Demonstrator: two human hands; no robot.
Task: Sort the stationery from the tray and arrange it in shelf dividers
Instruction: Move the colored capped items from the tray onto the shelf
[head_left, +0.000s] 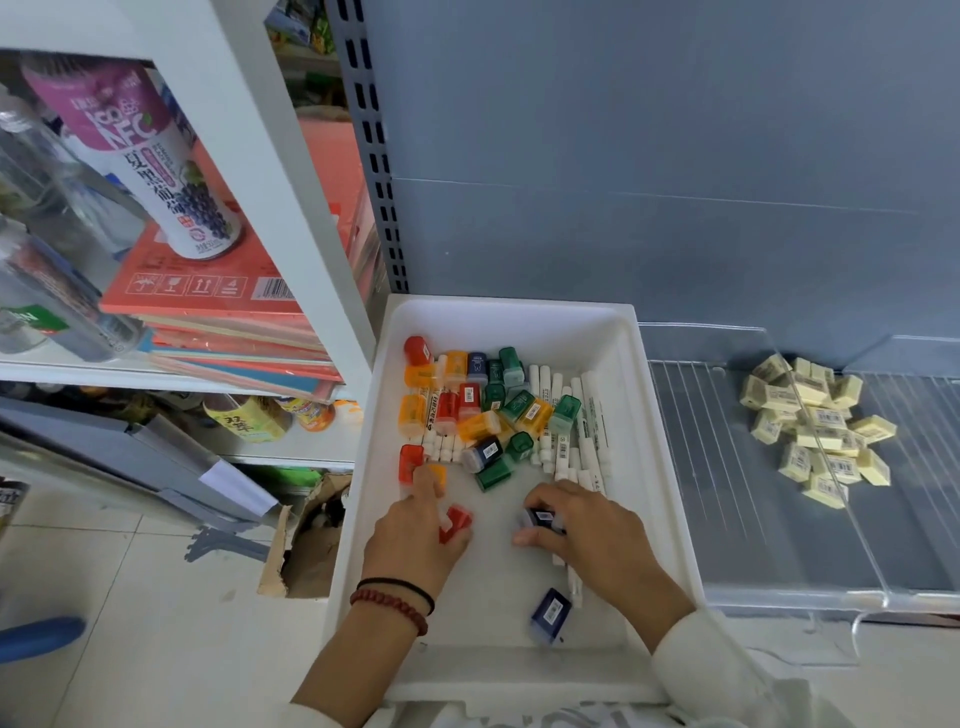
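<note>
Inside the tray (655, 441), the left hand (415, 535) grips a red sharpener (457, 521) and the right hand (589, 530) pinches a navy sharpener (542, 519), probably to gather one kind together.

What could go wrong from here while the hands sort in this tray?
The white tray seems to stick out past the shelf front; pressing its near end may tip it. The left hand holds a red sharpener with fingers stretched toward others, so one may slip. The right hand grips a dark blue sharpener; its sleeve could sweep the loose blue one nearby.
</note>
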